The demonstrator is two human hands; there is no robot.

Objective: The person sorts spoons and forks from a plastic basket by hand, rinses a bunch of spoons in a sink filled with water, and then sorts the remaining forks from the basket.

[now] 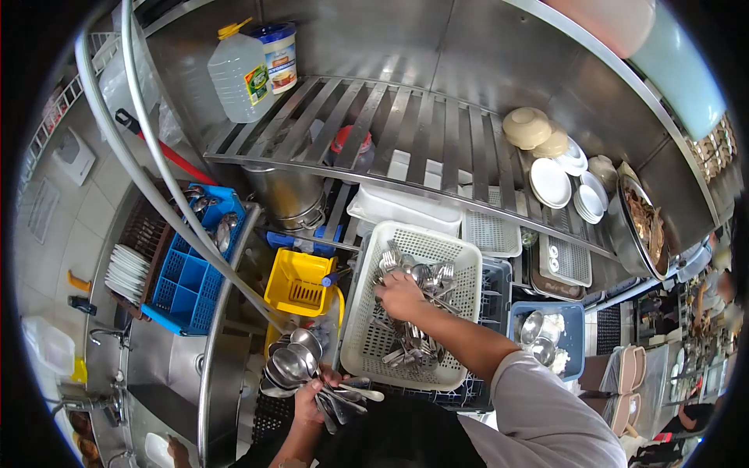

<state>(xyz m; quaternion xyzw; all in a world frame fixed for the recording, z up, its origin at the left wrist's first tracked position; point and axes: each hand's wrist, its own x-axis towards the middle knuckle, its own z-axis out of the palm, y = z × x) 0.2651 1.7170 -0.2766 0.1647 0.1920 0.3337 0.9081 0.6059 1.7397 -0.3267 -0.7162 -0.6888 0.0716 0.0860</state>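
My left hand [310,399] is closed around a bunch of metal spoons [293,364], their bowls fanned upward and their handles sticking out to the right. My right hand [402,296] reaches into a cream perforated basket [363,331] holding a heap of loose cutlery [413,347]. Its fingers curl down among the forks [445,271] and spoons, and what they grip is hidden. Left of the basket sits a yellow basket [299,282], close above the spoons in my left hand.
A blue divided cutlery holder [183,292] stands left beside the steel sink [160,374]. Another person's hand [179,452] shows at lower left. A slatted shelf [421,140] overhangs the basket. A blue-grey bin [573,343] with ladles stands right. A grey hose [168,207] crosses the left side.
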